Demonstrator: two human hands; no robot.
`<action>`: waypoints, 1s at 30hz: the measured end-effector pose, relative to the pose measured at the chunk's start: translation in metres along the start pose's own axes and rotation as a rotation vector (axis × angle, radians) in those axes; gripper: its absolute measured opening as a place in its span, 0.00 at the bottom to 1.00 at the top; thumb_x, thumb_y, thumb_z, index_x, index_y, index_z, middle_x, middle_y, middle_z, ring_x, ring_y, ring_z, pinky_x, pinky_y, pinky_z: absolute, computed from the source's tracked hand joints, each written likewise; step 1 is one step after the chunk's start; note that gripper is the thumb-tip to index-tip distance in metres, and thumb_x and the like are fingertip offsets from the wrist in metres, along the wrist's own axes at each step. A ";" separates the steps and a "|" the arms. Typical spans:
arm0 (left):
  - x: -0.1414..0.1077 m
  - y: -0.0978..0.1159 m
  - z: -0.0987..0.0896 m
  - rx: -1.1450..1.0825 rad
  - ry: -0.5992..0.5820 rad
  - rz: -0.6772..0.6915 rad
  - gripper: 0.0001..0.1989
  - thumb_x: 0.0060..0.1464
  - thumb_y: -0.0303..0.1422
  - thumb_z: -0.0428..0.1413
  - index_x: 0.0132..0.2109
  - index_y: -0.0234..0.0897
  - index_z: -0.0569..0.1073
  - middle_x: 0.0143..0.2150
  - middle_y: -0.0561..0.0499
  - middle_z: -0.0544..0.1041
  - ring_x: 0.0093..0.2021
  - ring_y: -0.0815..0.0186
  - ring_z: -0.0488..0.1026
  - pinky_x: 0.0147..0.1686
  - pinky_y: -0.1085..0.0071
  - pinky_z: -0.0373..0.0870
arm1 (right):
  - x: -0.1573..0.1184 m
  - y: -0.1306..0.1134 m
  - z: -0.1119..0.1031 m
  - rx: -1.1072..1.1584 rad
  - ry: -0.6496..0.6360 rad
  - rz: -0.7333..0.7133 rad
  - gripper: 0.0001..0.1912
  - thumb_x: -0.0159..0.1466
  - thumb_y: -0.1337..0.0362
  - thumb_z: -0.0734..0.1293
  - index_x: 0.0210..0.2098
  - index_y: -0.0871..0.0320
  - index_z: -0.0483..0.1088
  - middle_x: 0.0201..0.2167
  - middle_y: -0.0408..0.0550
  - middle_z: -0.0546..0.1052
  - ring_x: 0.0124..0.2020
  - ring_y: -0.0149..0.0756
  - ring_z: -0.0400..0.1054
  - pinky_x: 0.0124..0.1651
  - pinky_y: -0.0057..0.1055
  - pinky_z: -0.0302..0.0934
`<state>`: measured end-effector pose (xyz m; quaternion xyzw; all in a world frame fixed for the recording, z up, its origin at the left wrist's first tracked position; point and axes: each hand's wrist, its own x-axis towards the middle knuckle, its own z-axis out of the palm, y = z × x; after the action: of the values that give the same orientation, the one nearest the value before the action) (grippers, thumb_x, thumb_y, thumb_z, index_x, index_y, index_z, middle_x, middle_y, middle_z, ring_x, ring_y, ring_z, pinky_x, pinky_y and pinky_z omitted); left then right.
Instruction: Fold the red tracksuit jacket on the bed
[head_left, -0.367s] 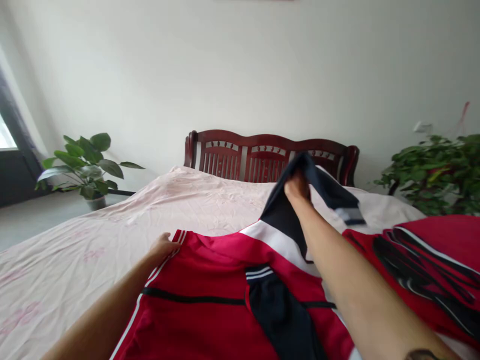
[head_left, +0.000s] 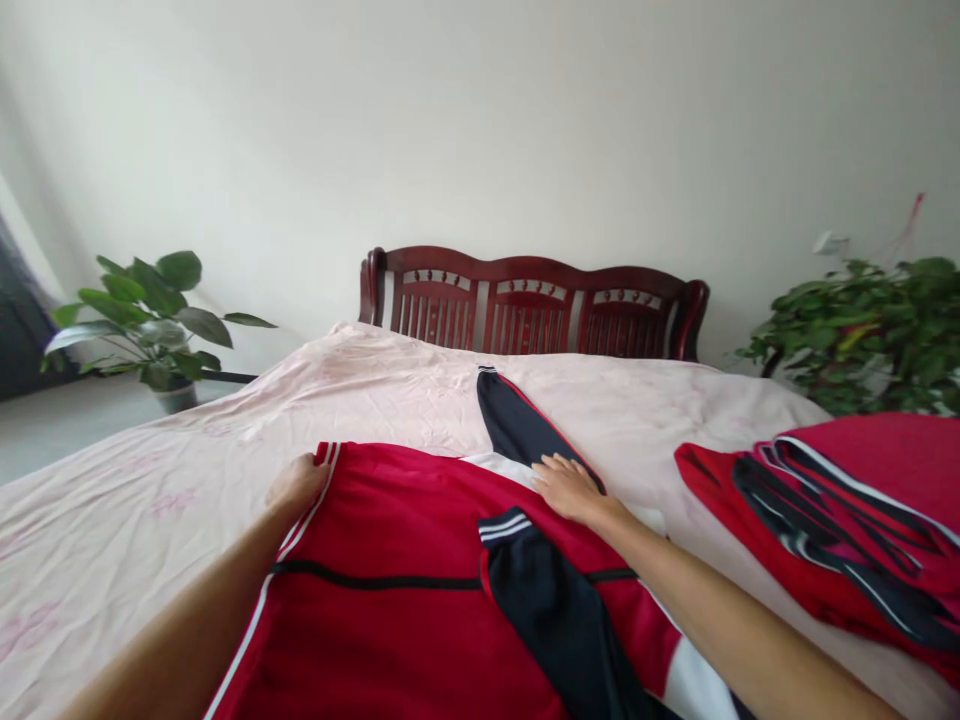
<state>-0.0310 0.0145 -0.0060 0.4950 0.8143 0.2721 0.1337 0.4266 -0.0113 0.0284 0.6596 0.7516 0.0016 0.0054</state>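
A red track jacket [head_left: 390, 520] with white stripes and navy sleeves lies spread on the bed. One navy sleeve [head_left: 514, 422] stretches flat toward the headboard, and the other navy sleeve [head_left: 555, 610] lies folded across the jacket's front. My right hand [head_left: 570, 490] rests flat on the jacket at the base of the outstretched sleeve, holding nothing. At the jacket's far left edge, my left hand [head_left: 298, 485] lies against the white-striped border, its fingers partly out of sight.
The bed has a pale pink sheet [head_left: 150, 500] and a carved dark red wooden headboard [head_left: 532, 300]. A bundled red garment [head_left: 847, 520] lies at the right. Potted green plants stand at the left [head_left: 150, 315] and right [head_left: 862, 335] of the bed.
My right hand has let go of the navy sleeve, which now lies flat on the bed. That hand has dropped onto the jacket, and the view has shifted slightly.
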 end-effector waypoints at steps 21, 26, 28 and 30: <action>-0.162 0.012 -0.012 0.469 -0.060 0.593 0.29 0.62 0.39 0.45 0.67 0.34 0.63 0.70 0.41 0.61 0.71 0.52 0.55 0.67 0.57 0.52 | -0.146 0.030 -0.005 0.219 -0.021 -0.050 0.32 0.67 0.50 0.57 0.67 0.55 0.61 0.68 0.55 0.60 0.69 0.52 0.51 0.68 0.53 0.46; -0.210 -0.043 -0.008 0.489 -0.147 0.643 0.30 0.59 0.44 0.50 0.67 0.45 0.64 0.71 0.48 0.58 0.72 0.50 0.50 0.69 0.47 0.45 | -0.204 0.068 0.028 0.280 0.013 0.020 0.33 0.64 0.50 0.59 0.66 0.55 0.63 0.67 0.55 0.62 0.68 0.52 0.54 0.68 0.50 0.49; -0.219 -0.061 -0.010 0.500 -0.117 0.664 0.29 0.60 0.43 0.49 0.67 0.48 0.62 0.72 0.51 0.55 0.73 0.50 0.47 0.69 0.45 0.43 | -0.217 0.087 0.043 0.339 0.095 0.006 0.34 0.64 0.49 0.59 0.65 0.55 0.63 0.67 0.53 0.62 0.68 0.50 0.55 0.69 0.47 0.50; -0.224 -0.070 -0.012 0.518 -0.079 0.652 0.28 0.61 0.40 0.47 0.68 0.50 0.61 0.72 0.53 0.53 0.73 0.49 0.46 0.69 0.45 0.44 | -0.224 0.100 0.057 0.443 0.194 -0.008 0.32 0.63 0.48 0.59 0.64 0.54 0.66 0.66 0.51 0.64 0.67 0.49 0.57 0.69 0.46 0.51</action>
<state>0.0185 -0.2117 -0.0480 0.7542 0.6508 0.0669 -0.0571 0.5554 -0.2210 -0.0266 0.6385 0.7331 -0.0999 -0.2118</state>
